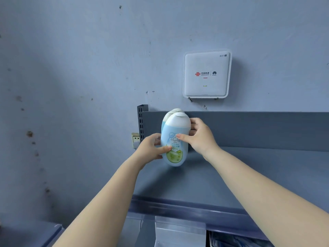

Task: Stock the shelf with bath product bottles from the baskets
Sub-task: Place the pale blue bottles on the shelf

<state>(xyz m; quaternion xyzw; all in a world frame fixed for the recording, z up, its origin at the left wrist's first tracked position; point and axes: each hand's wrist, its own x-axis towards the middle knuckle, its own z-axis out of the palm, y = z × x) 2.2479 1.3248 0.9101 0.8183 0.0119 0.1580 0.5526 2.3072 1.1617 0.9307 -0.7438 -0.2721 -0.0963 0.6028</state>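
Blue body-wash bottle (175, 139) with a white cap stands at the left end of the grey shelf (249, 175), grasped by both hands: left hand (151, 148) low, right hand (199, 136) higher. Two identical bottles (168, 115) stand behind it.

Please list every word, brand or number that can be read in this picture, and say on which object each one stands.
"WiFi 7": top right corner of the white router on the wall.
"中国联通" with "China unicom" beneath, small: router front, beside the red knot logo.
"HUAWEI": under the petal logo on the router, tiny and barely legible.
"Giving": label of the front blue bottle, gripped by the left hand and right hand.
Chinese lines below "Giving": too blurred to read.
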